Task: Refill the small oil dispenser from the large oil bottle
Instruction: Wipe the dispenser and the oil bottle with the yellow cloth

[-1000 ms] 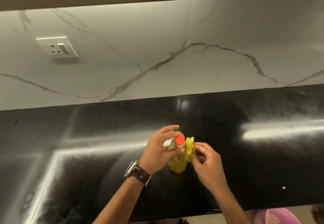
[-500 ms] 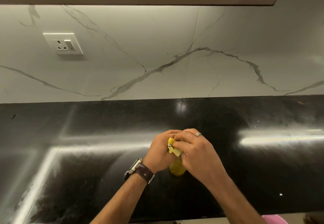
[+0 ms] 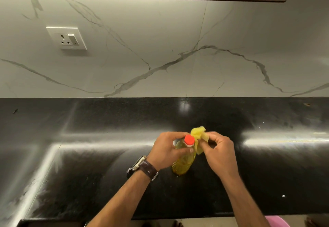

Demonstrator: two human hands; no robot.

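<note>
A clear bottle of yellow oil (image 3: 183, 162) stands upright on the black countertop (image 3: 89, 155), closed with a red cap (image 3: 189, 140). My left hand (image 3: 169, 149) grips its neck and shoulder, thumb across the front just below the cap. My right hand (image 3: 218, 153) pinches a crumpled yellow cloth (image 3: 198, 135) that lies against the right side of the bottle's neck, beside the cap. No second oil container shows in view.
A white marble backsplash rises behind the countertop, with a wall socket (image 3: 66, 38) at upper left and a cabinet underside above. A pink tub (image 3: 277, 221) peeks out below the counter's front edge at the lower right.
Half a second ago my right hand covered the cap with the cloth. It has drawn back to the right, so the red cap shows again. My left hand keeps its hold.
</note>
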